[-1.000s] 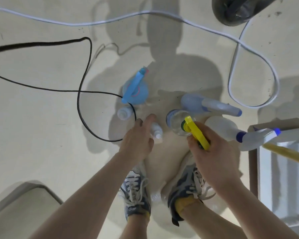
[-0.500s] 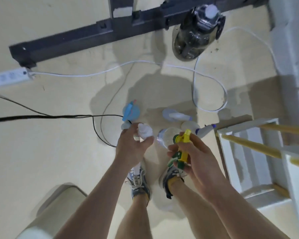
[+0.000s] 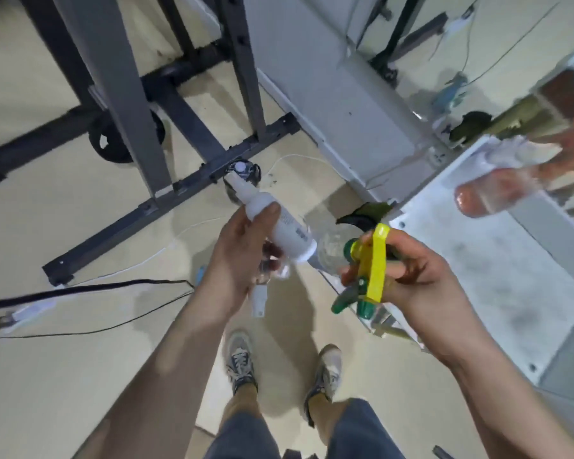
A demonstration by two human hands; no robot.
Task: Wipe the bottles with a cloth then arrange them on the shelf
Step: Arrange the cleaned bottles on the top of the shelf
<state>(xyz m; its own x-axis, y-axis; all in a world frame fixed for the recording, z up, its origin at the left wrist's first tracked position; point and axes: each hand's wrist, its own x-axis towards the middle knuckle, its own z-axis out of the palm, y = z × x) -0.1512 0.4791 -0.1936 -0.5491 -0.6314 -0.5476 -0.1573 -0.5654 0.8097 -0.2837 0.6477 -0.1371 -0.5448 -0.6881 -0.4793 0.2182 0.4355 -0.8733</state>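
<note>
My left hand [image 3: 242,256] grips a white bottle [image 3: 275,223], held tilted with its cap end pointing up and away. My right hand [image 3: 411,276] holds a clear spray bottle [image 3: 332,248] by its yellow and green trigger head [image 3: 370,270]. Both bottles are in the air in front of me, almost touching. The white shelf unit [image 3: 497,260] stands just to the right of my right hand. At the upper right a blurred clear bottle [image 3: 497,190] and a hand show, apparently a reflection.
A dark metal frame [image 3: 166,207] with a wheel stands on the beige floor ahead to the left. Black and white cables [image 3: 120,286] and a power strip [image 3: 27,313] lie at the left. A jug [image 3: 242,173] sits by the frame. My shoes [image 3: 242,362] are below.
I have stood up from the floor. My left hand lifted the white bottle and my right hand lifted the yellow-trigger spray bottle. The view swung up toward the frame and shelf.
</note>
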